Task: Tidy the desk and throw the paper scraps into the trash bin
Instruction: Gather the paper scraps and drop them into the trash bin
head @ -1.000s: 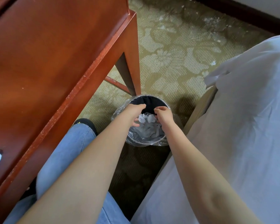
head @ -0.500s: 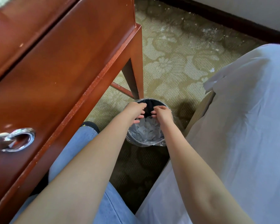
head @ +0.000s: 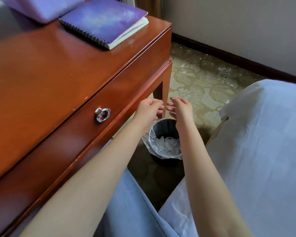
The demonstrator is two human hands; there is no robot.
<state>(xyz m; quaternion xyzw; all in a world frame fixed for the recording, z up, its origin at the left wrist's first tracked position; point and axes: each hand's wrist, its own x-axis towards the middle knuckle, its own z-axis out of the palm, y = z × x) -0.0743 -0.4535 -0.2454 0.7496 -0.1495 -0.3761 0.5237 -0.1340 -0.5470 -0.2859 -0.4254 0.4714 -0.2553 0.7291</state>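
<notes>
left hand (head: 149,110) loosely curled, empty | right hand (head: 181,108) fingers spread, empty | both above round black plastic-lined trash bin (head: 164,128) on carpet right of glossy wooden counter (head: 50,74) | crumpled white paper scraps (head: 167,146) inside

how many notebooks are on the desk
1: a purple spiral notebook at the far right corner of the desk. The purple padded thing beside it isn't clearly one; the desk runs out of frame, so more may be hidden.

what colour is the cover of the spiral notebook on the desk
Purple, with a cloudy paler patch; spiral notebook, head view.
</notes>
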